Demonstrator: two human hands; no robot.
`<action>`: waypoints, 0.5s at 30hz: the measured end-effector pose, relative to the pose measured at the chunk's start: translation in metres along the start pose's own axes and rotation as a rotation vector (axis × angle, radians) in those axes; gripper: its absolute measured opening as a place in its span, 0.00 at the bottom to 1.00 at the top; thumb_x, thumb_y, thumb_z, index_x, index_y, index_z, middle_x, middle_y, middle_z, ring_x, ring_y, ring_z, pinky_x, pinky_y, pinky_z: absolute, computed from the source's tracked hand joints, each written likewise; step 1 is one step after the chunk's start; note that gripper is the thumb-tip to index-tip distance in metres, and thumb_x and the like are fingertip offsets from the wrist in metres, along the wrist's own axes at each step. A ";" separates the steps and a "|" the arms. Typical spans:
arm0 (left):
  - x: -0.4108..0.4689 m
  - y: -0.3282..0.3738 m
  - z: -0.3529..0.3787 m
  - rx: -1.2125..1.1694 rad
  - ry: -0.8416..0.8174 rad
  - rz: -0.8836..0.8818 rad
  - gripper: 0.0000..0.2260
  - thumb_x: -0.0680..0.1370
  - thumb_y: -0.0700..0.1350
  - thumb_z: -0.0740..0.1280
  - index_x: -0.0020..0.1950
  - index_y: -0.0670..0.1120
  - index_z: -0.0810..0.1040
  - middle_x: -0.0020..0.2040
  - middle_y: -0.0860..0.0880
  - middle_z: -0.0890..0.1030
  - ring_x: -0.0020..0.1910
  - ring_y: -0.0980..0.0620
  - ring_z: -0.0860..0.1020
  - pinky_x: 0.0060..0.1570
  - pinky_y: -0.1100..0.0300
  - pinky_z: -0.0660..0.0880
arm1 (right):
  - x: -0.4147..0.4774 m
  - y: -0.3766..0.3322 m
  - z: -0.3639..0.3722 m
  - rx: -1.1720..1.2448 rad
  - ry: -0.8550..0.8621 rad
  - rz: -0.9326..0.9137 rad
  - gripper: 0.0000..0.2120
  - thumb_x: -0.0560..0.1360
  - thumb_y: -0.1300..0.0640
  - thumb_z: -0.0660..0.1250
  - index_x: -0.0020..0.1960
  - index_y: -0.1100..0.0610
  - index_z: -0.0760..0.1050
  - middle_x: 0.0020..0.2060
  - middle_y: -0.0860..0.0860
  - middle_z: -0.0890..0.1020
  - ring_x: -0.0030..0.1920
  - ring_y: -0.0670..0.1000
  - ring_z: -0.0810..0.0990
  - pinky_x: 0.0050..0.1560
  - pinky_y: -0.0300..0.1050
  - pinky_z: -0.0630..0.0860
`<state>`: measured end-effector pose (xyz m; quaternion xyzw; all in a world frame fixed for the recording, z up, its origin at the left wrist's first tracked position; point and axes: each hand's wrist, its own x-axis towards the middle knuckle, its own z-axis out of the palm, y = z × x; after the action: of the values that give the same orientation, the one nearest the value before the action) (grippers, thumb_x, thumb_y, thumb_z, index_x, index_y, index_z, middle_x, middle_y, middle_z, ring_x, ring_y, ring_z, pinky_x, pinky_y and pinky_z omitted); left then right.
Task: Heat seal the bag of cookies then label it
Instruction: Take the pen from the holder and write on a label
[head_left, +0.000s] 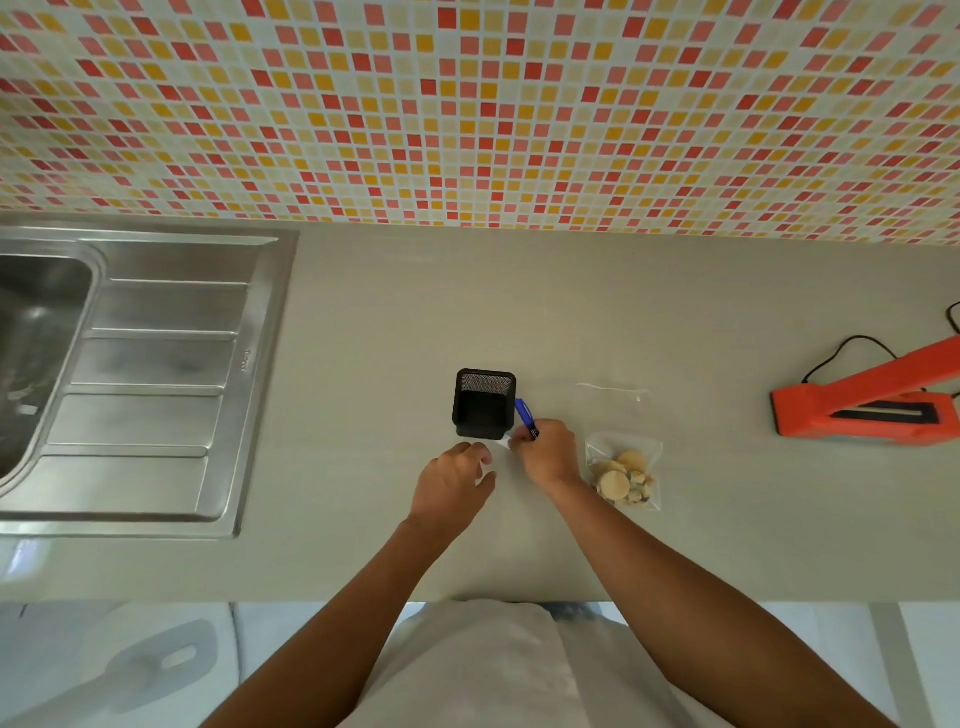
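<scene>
A clear bag of cookies (625, 472) lies flat on the grey counter (395, 312), just right of my right hand (548, 453). That hand grips a blue marker (525, 417), tip down over a small white label (500, 451) that barely shows between my hands. My left hand (453, 484) rests on the counter beside the label, fingers spread, holding nothing that I can see. The orange heat sealer (862, 401) sits at the far right with its arm raised and its black cord behind it.
A black mesh pen holder (483, 402) stands right behind my hands. A thin clear plastic strip (613, 388) lies behind the bag. A steel sink with drainboard (150, 374) fills the left side. The tiled wall (478, 104) rises behind the counter.
</scene>
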<state>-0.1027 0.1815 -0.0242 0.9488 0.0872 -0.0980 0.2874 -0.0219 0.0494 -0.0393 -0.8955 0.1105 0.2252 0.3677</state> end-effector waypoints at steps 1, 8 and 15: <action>0.001 0.001 0.002 -0.004 -0.014 0.006 0.10 0.78 0.50 0.68 0.56 0.47 0.80 0.51 0.50 0.83 0.46 0.52 0.81 0.42 0.68 0.66 | 0.001 0.001 -0.001 -0.004 -0.010 0.020 0.10 0.75 0.60 0.66 0.35 0.61 0.76 0.29 0.54 0.76 0.33 0.55 0.74 0.28 0.41 0.66; 0.012 0.012 0.012 -0.031 -0.041 -0.008 0.10 0.76 0.48 0.70 0.55 0.46 0.80 0.51 0.49 0.82 0.46 0.50 0.81 0.43 0.65 0.70 | 0.005 -0.001 -0.010 0.021 -0.122 0.118 0.08 0.69 0.59 0.73 0.37 0.64 0.79 0.31 0.55 0.77 0.29 0.52 0.73 0.31 0.42 0.68; 0.015 0.026 0.021 -0.066 0.055 -0.010 0.11 0.73 0.48 0.72 0.52 0.47 0.79 0.48 0.49 0.82 0.42 0.48 0.82 0.38 0.63 0.68 | 0.000 -0.007 -0.018 0.295 -0.205 0.336 0.07 0.62 0.65 0.71 0.34 0.60 0.73 0.28 0.54 0.69 0.28 0.52 0.65 0.25 0.41 0.61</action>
<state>-0.0849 0.1505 -0.0312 0.9407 0.1029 -0.0705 0.3155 -0.0133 0.0420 -0.0236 -0.7737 0.2515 0.3543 0.4611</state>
